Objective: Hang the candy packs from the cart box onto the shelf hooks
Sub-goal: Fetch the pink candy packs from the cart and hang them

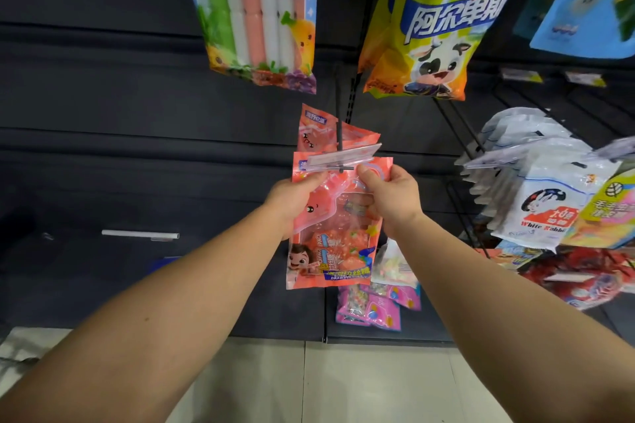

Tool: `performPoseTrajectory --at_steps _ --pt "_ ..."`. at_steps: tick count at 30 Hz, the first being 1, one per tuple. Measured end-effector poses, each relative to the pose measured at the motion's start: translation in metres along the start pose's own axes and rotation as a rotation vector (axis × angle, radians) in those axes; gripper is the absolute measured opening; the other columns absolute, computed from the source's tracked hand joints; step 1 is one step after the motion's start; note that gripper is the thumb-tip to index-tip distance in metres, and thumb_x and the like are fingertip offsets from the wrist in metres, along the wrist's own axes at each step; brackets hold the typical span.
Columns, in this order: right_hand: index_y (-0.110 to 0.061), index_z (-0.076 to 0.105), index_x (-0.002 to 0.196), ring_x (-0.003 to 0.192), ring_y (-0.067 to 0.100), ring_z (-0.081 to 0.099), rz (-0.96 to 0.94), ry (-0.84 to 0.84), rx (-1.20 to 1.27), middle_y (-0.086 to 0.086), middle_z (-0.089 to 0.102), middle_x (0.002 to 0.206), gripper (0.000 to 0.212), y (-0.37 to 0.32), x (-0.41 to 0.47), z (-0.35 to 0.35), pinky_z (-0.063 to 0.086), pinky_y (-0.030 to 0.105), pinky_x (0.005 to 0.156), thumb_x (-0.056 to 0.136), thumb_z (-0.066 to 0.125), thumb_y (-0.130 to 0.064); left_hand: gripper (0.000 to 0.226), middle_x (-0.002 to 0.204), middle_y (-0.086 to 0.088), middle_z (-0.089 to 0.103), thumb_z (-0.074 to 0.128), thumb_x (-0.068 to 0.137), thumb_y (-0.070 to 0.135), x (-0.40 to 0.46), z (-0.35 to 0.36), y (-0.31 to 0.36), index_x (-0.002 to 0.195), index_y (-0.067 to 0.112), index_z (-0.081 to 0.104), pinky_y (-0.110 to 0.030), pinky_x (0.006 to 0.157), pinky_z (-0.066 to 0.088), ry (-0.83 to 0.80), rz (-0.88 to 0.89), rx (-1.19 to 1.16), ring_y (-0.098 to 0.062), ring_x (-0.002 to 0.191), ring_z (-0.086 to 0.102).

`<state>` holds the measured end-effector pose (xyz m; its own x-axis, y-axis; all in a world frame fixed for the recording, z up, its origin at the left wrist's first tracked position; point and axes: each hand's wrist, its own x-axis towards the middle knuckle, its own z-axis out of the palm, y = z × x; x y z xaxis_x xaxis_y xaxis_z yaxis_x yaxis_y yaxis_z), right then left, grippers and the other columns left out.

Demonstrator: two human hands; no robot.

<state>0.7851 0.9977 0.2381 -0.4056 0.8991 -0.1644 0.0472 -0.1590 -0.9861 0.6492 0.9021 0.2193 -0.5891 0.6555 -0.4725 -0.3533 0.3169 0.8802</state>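
At the middle of the frame, both forearms reach up and forward from the lower corners, and the two hands meet at one pink candy pack [331,233]. The left hand [295,197] grips its upper left edge, thumb on the front. The right hand [390,197] pinches its top right corner. The pack's top is at the tip of a black shelf hook [340,141], under a clear price tag holder [343,156]. Another pink pack [318,130] hangs behind on the same hook.
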Motion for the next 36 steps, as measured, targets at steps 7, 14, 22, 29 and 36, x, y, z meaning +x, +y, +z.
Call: performPoseTrajectory --at_steps 7,14,22,29,36 --pt "-0.018 0.066 0.090 0.080 0.023 0.076 0.035 -0.013 0.009 0.005 0.076 0.094 0.008 0.000 -0.005 0.003 0.062 0.036 0.064 0.089 0.073 -0.023 0.044 0.106 -0.011 0.076 0.082 0.078 0.045 0.002 -0.002 0.000 0.107 0.013 0.074 -0.049 0.095 0.056 0.031 0.007 -0.011 -0.029 0.099 0.072" --pt "-0.019 0.064 0.087 0.081 0.022 0.075 0.071 0.047 -0.043 0.004 0.075 0.094 0.012 0.002 0.001 0.005 0.063 0.039 0.070 0.089 0.072 -0.027 0.037 0.101 -0.005 0.075 0.081 0.080 0.041 0.007 -0.002 0.004 0.105 0.016 0.073 -0.034 0.075 0.057 0.071 0.066 0.110 -0.022 0.091 0.071" --pt "-0.016 0.053 0.108 0.065 0.006 0.063 0.069 0.253 -0.111 -0.001 0.064 0.096 0.039 0.000 0.007 0.014 0.046 0.020 0.053 0.082 0.078 -0.031 0.047 0.117 -0.002 0.070 0.080 0.083 0.039 0.017 -0.011 0.006 0.116 0.010 0.065 -0.025 0.075 0.049 0.149 0.154 0.256 -0.017 0.100 0.065" --pt "-0.019 0.042 0.069 0.077 0.028 0.054 0.152 0.045 -0.503 -0.001 0.052 0.069 0.033 0.058 -0.031 0.056 0.034 0.028 0.067 0.089 0.066 -0.028 0.067 0.142 -0.006 0.055 0.074 0.085 0.049 0.005 -0.076 -0.019 0.139 0.016 0.053 -0.038 0.106 0.046 0.230 0.151 0.602 -0.024 0.128 0.055" --pt "-0.030 0.044 0.145 0.132 0.028 0.044 -0.222 -0.502 -1.067 0.006 0.049 0.143 0.058 0.048 -0.080 0.192 0.041 0.041 0.107 0.091 0.062 -0.043 0.071 0.154 -0.002 0.043 0.059 0.090 0.059 -0.053 -0.209 -0.034 0.151 0.028 0.039 -0.044 0.114 0.036 0.382 0.121 1.133 -0.029 0.140 0.040"
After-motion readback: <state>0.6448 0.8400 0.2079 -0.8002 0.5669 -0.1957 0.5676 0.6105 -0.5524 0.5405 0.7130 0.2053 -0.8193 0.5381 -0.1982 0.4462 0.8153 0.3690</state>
